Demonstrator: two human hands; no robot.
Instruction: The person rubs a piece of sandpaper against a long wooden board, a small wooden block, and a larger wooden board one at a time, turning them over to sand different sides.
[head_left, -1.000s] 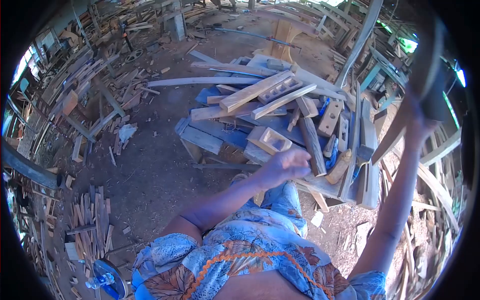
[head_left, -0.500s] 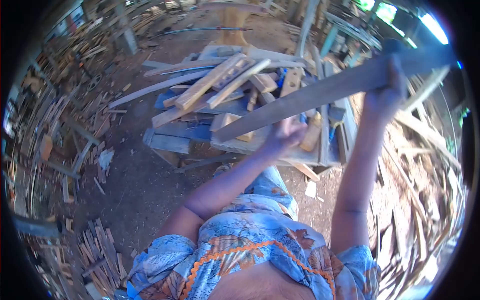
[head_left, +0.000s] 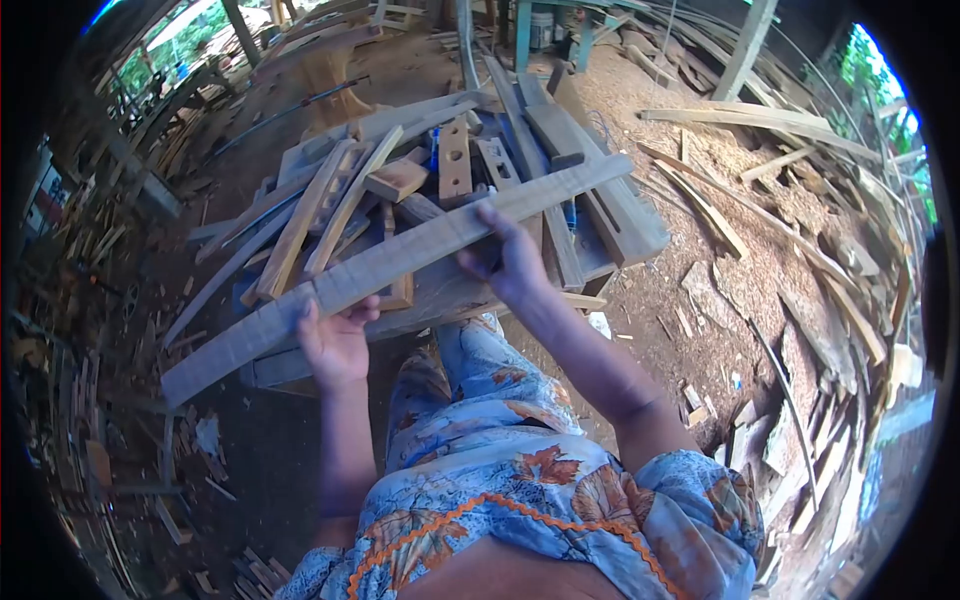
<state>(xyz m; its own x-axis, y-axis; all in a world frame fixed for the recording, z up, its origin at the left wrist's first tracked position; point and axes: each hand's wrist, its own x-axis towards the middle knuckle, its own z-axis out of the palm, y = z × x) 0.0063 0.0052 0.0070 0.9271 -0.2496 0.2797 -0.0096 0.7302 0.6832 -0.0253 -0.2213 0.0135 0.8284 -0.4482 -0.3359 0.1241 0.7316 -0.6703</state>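
A long wooden plank [head_left: 400, 262] slants across the head view, its left end lower and nearer to me. My left hand [head_left: 338, 335] grips its lower edge left of the middle, thumb on the near face and fingers beneath. My right hand [head_left: 512, 258] holds the same plank right of the middle, thumb over the face. Behind it, a workbench [head_left: 440, 290] carries a pile of wood, including a block with round holes [head_left: 455, 160], a slotted wooden piece [head_left: 312, 220] and a short block [head_left: 396, 180]. The plank hides part of this pile.
Wood shavings [head_left: 640, 130] and scrap boards [head_left: 830, 330] cover the ground at the right. Wood scraps also lie along the left side. A wooden stump-like stand [head_left: 335, 90] with a metal bar across it is at the back. A teal-legged table [head_left: 523, 35] stands farther off.
The plank has come down and left from its raised position at the right. My left hand, apart from its far end before, now grips it. The view has turned right.
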